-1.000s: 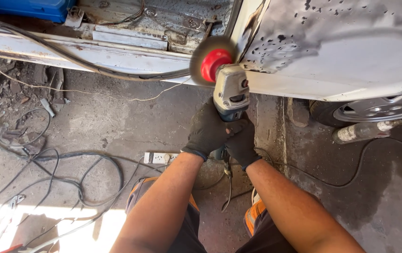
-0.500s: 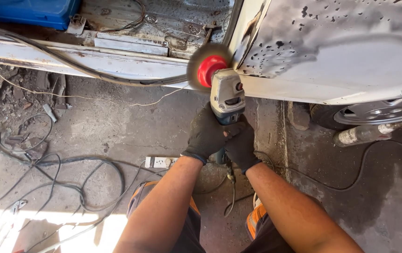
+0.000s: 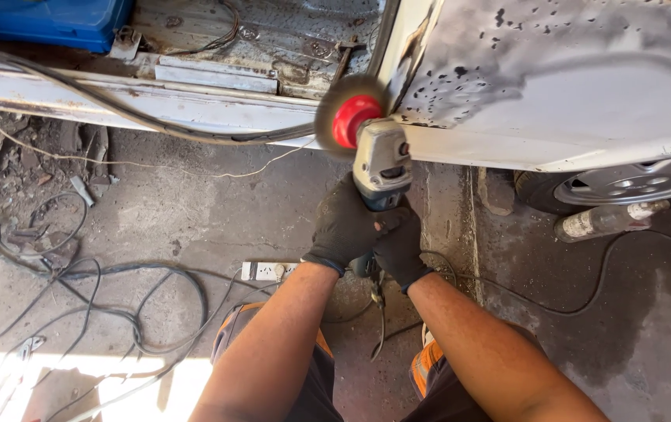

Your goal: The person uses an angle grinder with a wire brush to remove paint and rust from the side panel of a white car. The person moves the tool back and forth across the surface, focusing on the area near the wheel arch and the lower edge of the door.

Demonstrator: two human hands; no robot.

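The left hand (image 3: 345, 227), in a dark glove, is wrapped tight around the body of the angle grinder (image 3: 381, 164), and the right hand (image 3: 399, 244), gloved the same, is closed on the grip just behind it, toward the person. The grinder's wire brush wheel (image 3: 349, 117) with its red hub sits at the front edge of the white car panel (image 3: 570, 101), right beside the pitted, rust-specked patch. Both forearms reach out from bent knees, nearly parallel, wrists straight. To work that edge well, I'd judge the wheel wants a light, steady touch at a shallow angle. The power cord (image 3: 378, 312) hanging below the grinder should stay clear of the wheel.
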